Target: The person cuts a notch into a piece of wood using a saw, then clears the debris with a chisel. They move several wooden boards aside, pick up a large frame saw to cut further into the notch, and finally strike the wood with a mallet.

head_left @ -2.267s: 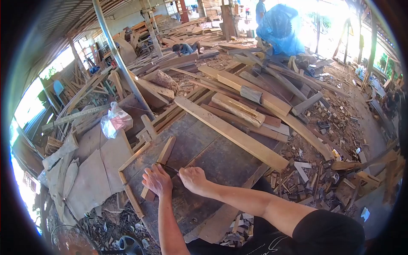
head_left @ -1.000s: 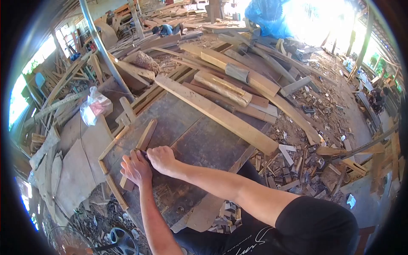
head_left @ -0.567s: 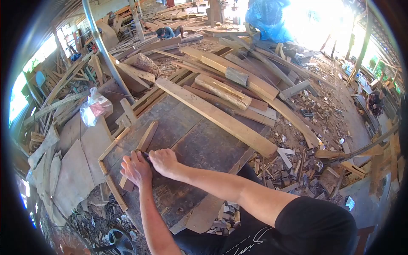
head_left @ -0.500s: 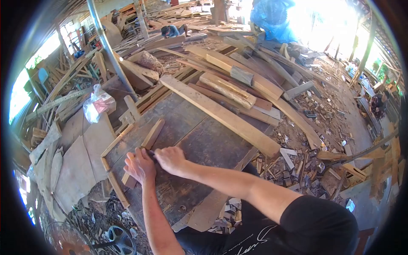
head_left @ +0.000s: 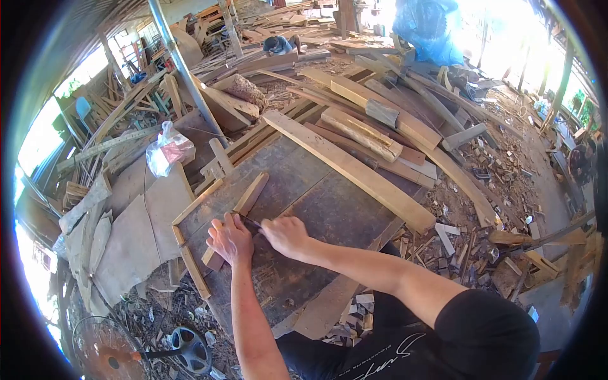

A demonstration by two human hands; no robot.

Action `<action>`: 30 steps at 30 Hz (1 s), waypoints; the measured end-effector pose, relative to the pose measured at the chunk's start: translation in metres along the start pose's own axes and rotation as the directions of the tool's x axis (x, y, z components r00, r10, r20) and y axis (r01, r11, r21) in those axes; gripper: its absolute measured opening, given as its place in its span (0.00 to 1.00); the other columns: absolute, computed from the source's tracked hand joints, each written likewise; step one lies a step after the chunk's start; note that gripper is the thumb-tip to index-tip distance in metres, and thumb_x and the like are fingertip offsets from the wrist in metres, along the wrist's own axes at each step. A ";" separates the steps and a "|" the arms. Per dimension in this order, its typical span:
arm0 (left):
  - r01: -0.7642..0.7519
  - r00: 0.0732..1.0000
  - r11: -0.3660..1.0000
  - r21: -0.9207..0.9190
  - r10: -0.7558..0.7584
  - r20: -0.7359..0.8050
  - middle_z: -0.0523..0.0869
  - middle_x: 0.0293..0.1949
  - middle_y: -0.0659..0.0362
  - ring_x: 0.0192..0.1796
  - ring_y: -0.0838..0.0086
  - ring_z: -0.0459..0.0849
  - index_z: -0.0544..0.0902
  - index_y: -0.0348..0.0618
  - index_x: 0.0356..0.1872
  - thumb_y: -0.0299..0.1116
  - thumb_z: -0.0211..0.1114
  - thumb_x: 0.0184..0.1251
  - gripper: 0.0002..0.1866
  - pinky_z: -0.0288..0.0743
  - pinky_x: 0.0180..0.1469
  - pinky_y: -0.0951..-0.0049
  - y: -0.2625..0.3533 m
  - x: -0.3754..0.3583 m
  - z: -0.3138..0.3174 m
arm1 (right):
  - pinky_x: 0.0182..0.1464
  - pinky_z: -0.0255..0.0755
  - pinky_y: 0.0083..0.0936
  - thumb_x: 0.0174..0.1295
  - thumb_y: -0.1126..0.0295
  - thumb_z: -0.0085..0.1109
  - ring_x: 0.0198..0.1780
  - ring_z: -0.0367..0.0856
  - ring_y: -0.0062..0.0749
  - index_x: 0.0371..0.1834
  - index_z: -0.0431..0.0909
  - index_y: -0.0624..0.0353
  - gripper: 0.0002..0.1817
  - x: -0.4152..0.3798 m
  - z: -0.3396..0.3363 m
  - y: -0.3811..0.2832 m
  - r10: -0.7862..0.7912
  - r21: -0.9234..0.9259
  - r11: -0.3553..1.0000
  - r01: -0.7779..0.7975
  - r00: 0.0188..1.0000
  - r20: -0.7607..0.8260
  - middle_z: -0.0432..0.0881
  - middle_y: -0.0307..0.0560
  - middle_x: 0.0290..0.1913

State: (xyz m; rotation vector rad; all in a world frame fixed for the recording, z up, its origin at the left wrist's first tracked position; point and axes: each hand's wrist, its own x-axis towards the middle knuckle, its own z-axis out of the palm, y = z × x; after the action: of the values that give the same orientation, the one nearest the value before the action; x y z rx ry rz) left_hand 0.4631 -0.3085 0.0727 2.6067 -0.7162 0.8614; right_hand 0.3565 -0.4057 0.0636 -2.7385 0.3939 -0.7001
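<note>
A short wooden bar (head_left: pixel 251 193) lies slanted on a dark, worn tabletop (head_left: pixel 304 190). Across its middle my left hand (head_left: pixel 230 242) is closed, holding it down, so that part of the bar is hidden. My right hand (head_left: pixel 285 235) is closed in a fist just to the right. A thin dark tool (head_left: pixel 253 223) sticks out of it toward the bar and my left fingers; its kind is not clear. Beyond my hands a long plank (head_left: pixel 348 171) lies along the table's far side.
Thin wooden strips (head_left: pixel 193 269) edge the table's left side. A fan (head_left: pixel 104 354) stands at lower left, and a plastic bag (head_left: pixel 170 151) sits beyond the table. Stacked lumber (head_left: pixel 361 133) and offcuts cover the ground. Another person (head_left: pixel 278 44) is low among the far boards.
The whole view has shifted, so the scene sits farther right and slightly lower. Both hands stay at the wooden bar, the dark tool still in the right one.
</note>
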 end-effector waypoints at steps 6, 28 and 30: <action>-0.029 1.000 1.000 -0.002 0.029 0.013 0.77 0.39 0.53 0.44 0.57 0.77 0.83 0.48 0.40 0.44 0.57 0.71 0.12 0.65 0.45 0.54 -0.002 0.000 0.001 | 0.37 0.78 0.39 0.71 0.57 0.51 0.33 0.87 0.44 0.32 0.77 0.56 0.15 0.003 0.017 -0.001 0.016 0.002 1.000 -0.016 0.995 -0.097 0.84 0.47 0.25; -0.033 0.999 0.999 0.016 0.034 -0.026 0.77 0.38 0.54 0.43 0.57 0.77 0.83 0.50 0.41 0.44 0.56 0.72 0.13 0.65 0.45 0.54 -0.001 -0.002 0.001 | 0.40 0.80 0.32 0.69 0.60 0.53 0.37 0.89 0.39 0.33 0.80 0.53 0.12 -0.018 -0.024 0.001 0.058 -0.031 0.998 -0.055 0.993 0.103 0.87 0.46 0.31; -0.042 0.999 0.999 0.016 0.042 -0.031 0.77 0.38 0.54 0.43 0.57 0.77 0.83 0.49 0.41 0.44 0.57 0.72 0.13 0.65 0.45 0.54 -0.001 -0.002 0.001 | 0.40 0.79 0.31 0.69 0.60 0.53 0.38 0.89 0.38 0.34 0.81 0.52 0.11 -0.021 -0.030 0.000 0.090 -0.062 0.995 -0.082 0.986 0.138 0.87 0.45 0.31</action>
State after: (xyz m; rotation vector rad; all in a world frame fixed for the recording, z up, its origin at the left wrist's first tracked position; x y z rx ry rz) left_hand 0.4623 -0.3074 0.0707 2.5940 -0.7613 0.9218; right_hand 0.3240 -0.4054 0.0798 -2.7828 0.5033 -0.4768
